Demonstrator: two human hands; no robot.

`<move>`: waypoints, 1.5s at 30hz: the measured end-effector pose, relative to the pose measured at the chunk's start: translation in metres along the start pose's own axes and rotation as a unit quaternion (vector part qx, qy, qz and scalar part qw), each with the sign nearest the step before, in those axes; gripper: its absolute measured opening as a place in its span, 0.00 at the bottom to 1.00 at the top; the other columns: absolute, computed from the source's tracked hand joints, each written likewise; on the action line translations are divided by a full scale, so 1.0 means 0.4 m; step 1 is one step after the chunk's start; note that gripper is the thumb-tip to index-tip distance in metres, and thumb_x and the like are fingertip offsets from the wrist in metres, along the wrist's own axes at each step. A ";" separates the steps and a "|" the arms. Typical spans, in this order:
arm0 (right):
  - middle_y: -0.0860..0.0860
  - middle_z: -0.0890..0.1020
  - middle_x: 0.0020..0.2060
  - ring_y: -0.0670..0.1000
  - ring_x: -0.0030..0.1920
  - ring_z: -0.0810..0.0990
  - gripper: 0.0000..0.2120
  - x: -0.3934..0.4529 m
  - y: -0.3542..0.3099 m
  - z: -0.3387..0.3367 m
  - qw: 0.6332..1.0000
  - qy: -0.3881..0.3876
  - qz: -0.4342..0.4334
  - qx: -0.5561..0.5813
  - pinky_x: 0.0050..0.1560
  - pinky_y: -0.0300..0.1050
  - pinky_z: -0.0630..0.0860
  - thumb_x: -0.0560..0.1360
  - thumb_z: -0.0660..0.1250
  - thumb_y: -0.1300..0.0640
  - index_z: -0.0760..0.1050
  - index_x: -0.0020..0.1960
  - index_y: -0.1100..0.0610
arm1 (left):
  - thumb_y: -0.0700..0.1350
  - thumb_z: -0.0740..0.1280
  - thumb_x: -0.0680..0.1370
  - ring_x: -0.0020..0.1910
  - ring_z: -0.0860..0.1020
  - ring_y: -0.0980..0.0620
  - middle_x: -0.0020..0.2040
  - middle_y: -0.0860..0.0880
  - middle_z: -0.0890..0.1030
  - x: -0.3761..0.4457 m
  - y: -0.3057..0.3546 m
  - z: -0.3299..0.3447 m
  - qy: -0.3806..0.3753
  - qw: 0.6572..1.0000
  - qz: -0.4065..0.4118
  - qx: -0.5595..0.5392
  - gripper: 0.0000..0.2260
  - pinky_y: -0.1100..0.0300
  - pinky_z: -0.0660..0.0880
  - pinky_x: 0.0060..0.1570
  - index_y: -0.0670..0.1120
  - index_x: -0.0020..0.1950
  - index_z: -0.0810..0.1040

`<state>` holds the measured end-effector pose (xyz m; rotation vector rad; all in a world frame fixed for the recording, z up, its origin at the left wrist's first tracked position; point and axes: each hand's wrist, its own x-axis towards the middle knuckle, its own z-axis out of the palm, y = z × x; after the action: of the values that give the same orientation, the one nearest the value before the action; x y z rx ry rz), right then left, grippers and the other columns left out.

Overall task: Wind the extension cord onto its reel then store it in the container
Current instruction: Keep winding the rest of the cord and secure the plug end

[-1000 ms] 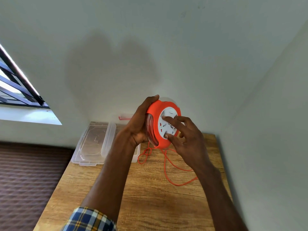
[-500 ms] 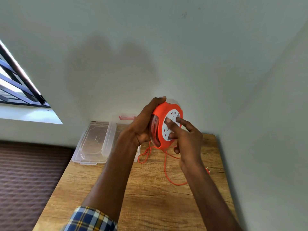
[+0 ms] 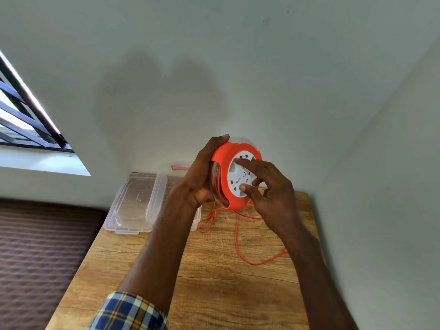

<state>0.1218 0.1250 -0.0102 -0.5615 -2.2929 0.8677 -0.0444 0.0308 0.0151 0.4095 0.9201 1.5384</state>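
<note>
An orange cord reel (image 3: 222, 173) with a white socket face (image 3: 238, 182) is held upright in the air above the table. My left hand (image 3: 198, 177) grips its back and rim. My right hand (image 3: 269, 189) rests on the white face, with the forefinger and thumb pressed against it. A thin orange cord (image 3: 237, 236) hangs from the reel's underside and lies in loose loops on the wooden table (image 3: 214, 282). The clear plastic container (image 3: 196, 217) stands behind my left forearm, mostly hidden by it.
A clear lid (image 3: 137, 203) lies flat at the table's back left corner, beside the container. Grey walls close in behind and on the right. A window (image 3: 21, 115) is at the left, and a brown ribbed surface (image 3: 40, 258) lies left of the table.
My right hand has turned on the white face, its fingers shifting from the centre to the upper and lower edge. The loose cord loop on the table has shifted a little.
</note>
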 end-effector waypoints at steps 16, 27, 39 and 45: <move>0.37 0.84 0.53 0.41 0.55 0.82 0.29 -0.021 -0.024 0.048 0.984 0.124 0.081 0.098 0.44 0.38 0.82 0.67 0.82 0.53 0.79 0.62 0.30 | 0.66 0.65 0.79 0.55 0.84 0.39 0.60 0.38 0.85 -0.003 0.007 0.012 0.019 0.998 0.005 0.051 0.28 0.45 0.82 0.55 0.44 0.67 0.83; 0.42 0.83 0.40 0.42 0.41 0.80 0.23 -0.009 -0.056 0.031 0.980 0.166 0.104 -0.028 0.37 0.31 0.71 0.74 0.71 0.34 0.81 0.65 0.43 | 0.65 0.63 0.81 0.56 0.85 0.39 0.63 0.37 0.84 -0.005 0.000 0.021 0.000 1.000 0.011 0.010 0.29 0.45 0.83 0.54 0.43 0.67 0.83; 0.50 0.73 0.73 0.55 0.72 0.67 0.25 -0.007 -0.002 -0.012 0.992 -0.020 -0.080 -0.092 0.67 0.55 0.73 0.77 0.74 0.62 0.79 0.68 0.41 | 0.67 0.64 0.79 0.56 0.85 0.41 0.62 0.41 0.85 -0.010 0.007 -0.006 -0.029 0.999 -0.017 0.011 0.28 0.44 0.82 0.58 0.46 0.65 0.85; 0.51 0.77 0.70 0.54 0.67 0.72 0.28 -0.005 0.005 -0.005 0.990 -0.006 -0.067 -0.125 0.58 0.54 0.79 0.75 0.75 0.65 0.79 0.67 0.40 | 0.67 0.65 0.80 0.55 0.85 0.42 0.60 0.41 0.86 -0.011 0.000 -0.008 -0.006 1.000 -0.020 0.021 0.27 0.44 0.81 0.59 0.47 0.62 0.87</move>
<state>0.1249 0.1261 -0.0114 -0.5028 -2.4365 0.5240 -0.0459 0.0256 0.0142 0.4288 0.9470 1.4812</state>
